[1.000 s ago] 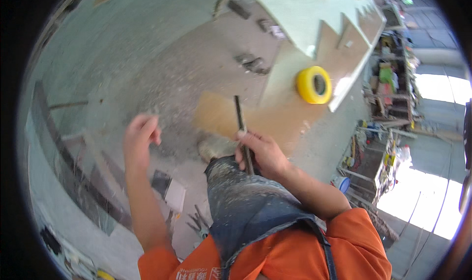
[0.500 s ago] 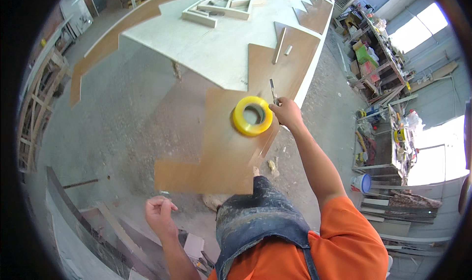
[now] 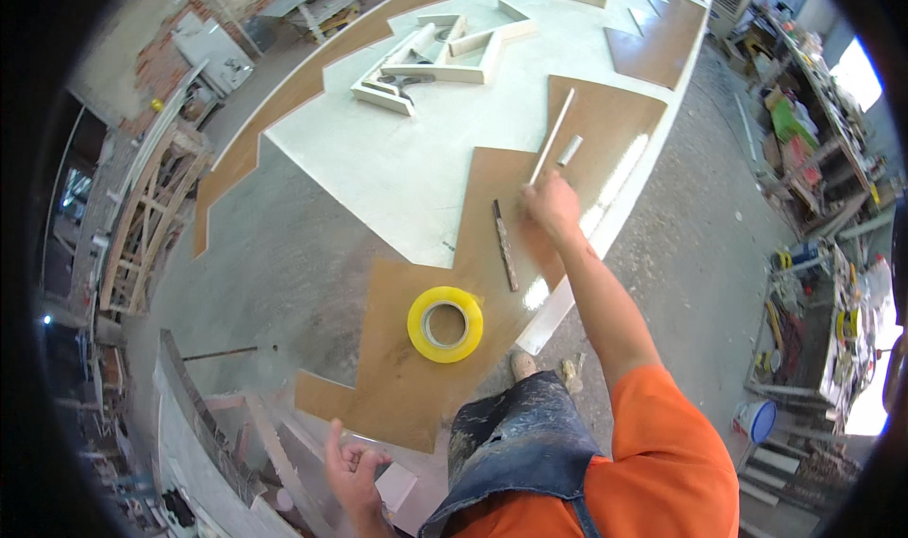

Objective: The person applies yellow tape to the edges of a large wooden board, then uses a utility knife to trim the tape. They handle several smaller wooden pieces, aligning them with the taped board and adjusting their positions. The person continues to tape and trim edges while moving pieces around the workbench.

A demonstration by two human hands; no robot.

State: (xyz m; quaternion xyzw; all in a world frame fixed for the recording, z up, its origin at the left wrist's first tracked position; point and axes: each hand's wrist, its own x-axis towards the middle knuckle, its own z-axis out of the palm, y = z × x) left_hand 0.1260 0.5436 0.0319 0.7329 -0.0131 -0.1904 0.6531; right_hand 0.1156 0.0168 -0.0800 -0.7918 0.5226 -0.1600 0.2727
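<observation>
My right hand [image 3: 553, 205] is over the brown board [image 3: 397, 292], its fingers smeared by motion at the near end of a thin white strip [image 3: 556, 127]. Whether they grip the strip cannot be told. Just beyond lies a short whitish piece [image 3: 570, 150]. A slim, knife-like tool [image 3: 506, 245] with a dark tip and mottled handle rests on the board, left of that hand. Nearer me, a roll of yellow tape [image 3: 417, 323] lies flat. My left hand [image 3: 355, 467] hangs by the board's near left edge, index finger stretched out, other fingers loosely curled, holding nothing.
A large white panel [image 3: 378, 174] extends ahead, carrying white frame pieces [image 3: 445, 70] and another brown board [image 3: 653, 46]. A wooden rack [image 3: 156, 221] stands left. Cluttered benches [image 3: 804, 311] and a white-and-blue bucket [image 3: 755, 421] line the right. Boards [image 3: 203, 425] lean near left.
My right hand has let go of the knife-like tool, which now lies on the board, and has reached farther out to the white strip. The view has shifted.
</observation>
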